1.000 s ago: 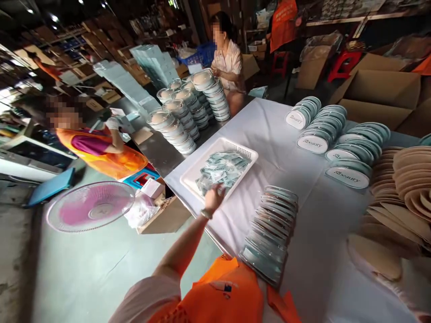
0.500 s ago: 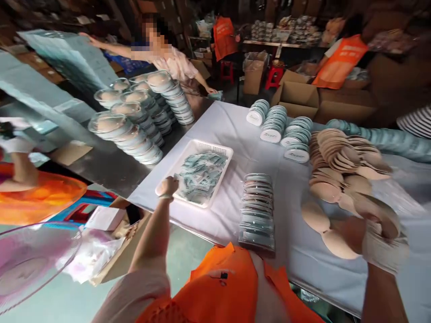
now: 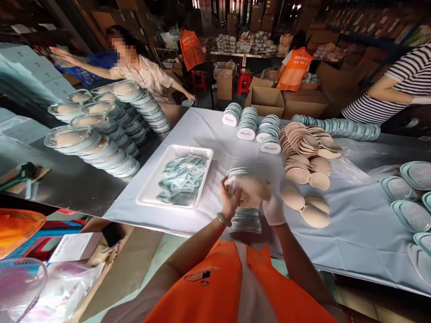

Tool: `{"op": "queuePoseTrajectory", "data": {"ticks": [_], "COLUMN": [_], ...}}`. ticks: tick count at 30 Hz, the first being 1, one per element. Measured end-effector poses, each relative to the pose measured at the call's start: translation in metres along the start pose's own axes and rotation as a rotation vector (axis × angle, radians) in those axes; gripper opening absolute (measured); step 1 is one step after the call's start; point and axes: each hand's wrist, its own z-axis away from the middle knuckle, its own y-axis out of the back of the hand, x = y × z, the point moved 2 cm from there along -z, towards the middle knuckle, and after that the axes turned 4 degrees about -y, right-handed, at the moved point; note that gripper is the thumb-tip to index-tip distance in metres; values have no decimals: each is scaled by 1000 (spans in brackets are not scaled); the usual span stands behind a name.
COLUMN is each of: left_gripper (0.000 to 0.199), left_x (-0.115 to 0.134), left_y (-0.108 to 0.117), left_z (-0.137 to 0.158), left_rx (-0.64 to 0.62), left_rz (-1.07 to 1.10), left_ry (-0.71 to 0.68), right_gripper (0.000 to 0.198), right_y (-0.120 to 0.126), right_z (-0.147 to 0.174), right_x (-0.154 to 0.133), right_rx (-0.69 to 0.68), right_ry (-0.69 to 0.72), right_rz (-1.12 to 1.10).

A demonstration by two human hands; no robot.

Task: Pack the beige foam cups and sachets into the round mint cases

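Note:
In the head view my two hands meet over a row of clear-lidded cases standing on edge. My right hand, in a white glove, grips a beige bra cup, blurred by motion. From the left, my bare left hand curls its fingers at the near side of that cup; whatever lies in them is too smeared to name. To the left sits a white plastic basket of pale green printed sachets. Loose beige bra cups lie right of my glove, with a larger pile behind.
Several rows of green-and-white cases stand at the table's back. Tall stacks of lidded cases fill the dark table at left. Open cases lie at right. One person reaches sideways at far left; another in stripes stands at right.
My left hand has come out of the sachet basket, and my right hand has carried a bra cup leftward from the pile. Both are now together over the row of cases. The view has shifted right.

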Motion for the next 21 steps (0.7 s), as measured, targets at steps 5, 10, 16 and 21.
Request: {"op": "queuePoseTrajectory", "data": {"ticks": [5,10,16,21], "left_gripper": [104,98,100,104], "left_x": [29,26,-74,-126], "left_y": [-7,-3,30,36], "left_z": [-2,8,38,53], "left_rx": [-189,-533,-144,-156], "left_rz": [161,5,-807,-919], "left_ry": [56,119,190,214], "right_gripper": [64,56,54,33], "right_y": [26,20,1,-8], "right_z": [13,-3,9,4], "right_x": [-5,34,96,104], "right_rx": [-275,-139,-331,-955], "right_ry": [688,237,-78,59], "right_rz": [366,135,-62,228]}}
